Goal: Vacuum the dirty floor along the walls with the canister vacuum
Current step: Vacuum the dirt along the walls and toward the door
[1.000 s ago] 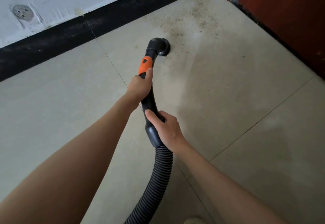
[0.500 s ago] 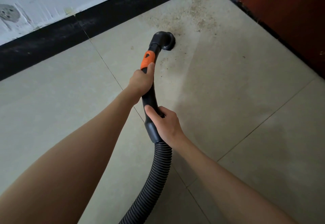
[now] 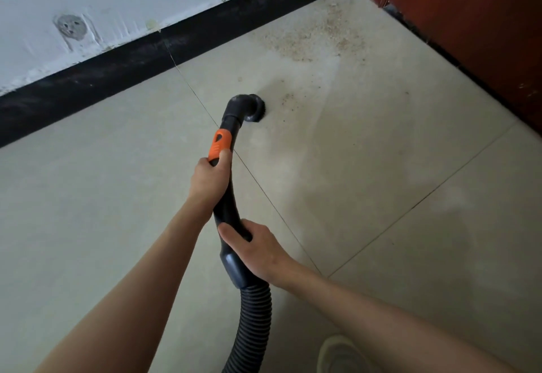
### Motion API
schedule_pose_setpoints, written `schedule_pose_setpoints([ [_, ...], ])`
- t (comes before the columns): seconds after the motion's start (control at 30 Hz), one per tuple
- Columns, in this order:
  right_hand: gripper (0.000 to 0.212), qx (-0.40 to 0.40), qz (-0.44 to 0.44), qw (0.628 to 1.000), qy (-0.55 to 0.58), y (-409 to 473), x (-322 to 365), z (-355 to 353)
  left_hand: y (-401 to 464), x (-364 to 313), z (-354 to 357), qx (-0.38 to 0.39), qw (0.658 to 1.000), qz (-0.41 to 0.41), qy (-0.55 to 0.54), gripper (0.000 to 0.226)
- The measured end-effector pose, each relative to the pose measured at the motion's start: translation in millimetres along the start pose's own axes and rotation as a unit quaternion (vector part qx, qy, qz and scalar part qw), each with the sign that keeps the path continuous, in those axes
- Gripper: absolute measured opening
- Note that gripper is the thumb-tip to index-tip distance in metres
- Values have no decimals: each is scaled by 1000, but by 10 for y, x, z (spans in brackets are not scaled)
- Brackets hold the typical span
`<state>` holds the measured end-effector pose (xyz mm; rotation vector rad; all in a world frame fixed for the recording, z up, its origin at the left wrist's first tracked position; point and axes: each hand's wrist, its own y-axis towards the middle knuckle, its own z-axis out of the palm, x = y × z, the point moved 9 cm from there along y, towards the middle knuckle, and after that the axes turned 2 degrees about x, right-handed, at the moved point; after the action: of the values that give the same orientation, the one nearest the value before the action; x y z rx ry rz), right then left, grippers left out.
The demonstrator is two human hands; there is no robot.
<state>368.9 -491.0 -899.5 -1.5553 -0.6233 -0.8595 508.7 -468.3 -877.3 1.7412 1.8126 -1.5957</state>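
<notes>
1. While the dust patch sits in the upper right corner of the frame by the black skirting and the red-brown door, the tiled floor around it looks mostly clean.
2. Ribbed hose runs up from bottom centre into the curved black wand.
3. Right hand clenched round the wand's lower end; left hand clenched just under the orange slider.
4. Brush nozzle is on the floor at centre frame, pulled back from the dust patch since a second ago, when it sat at its edge.
5. Only a few specks lie beside the nozzle; judged a return stroke, the corner pile not yet done.
</notes>
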Motion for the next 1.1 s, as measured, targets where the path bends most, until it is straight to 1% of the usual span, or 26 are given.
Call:
schedule_pose_setpoints([
  [0.07,34,-2,4,1000,-20,-95,-40,28,-81,101,4,9,1000,-11,-13,72],
  [0.17,34,-12,11,1000,-20,-202,-68,-11,-137,149,51,22,1000,-11,-16,49],
  [0.2,35,-14,13,1000,-16,-228,-63,-21,-140,147,61,24,1000,-11,-16,46],
  [0.37,35,-25,21,999,-13,-287,-22,-89,-117,103,137,34,999,-14,-17,53],
  [0.43,35,-26,24,999,-5,-299,2,-128,-102,48,184,41,999,-10,-3,52],
  [0.53,34,-30,35,999,28,-307,33,-209,-92,-83,250,44,999,-1,24,47],
  [0.7,33,-28,69,993,91,-281,16,-284,-72,-318,370,43,995,23,82,52],
  [0.87,32,-69,81,983,148,-85,28,-352,47,-568,480,49,989,50,134,53],
  [1.1,36,-147,60,976,147,316,71,-446,360,-777,479,20,982,85,169,40],
])
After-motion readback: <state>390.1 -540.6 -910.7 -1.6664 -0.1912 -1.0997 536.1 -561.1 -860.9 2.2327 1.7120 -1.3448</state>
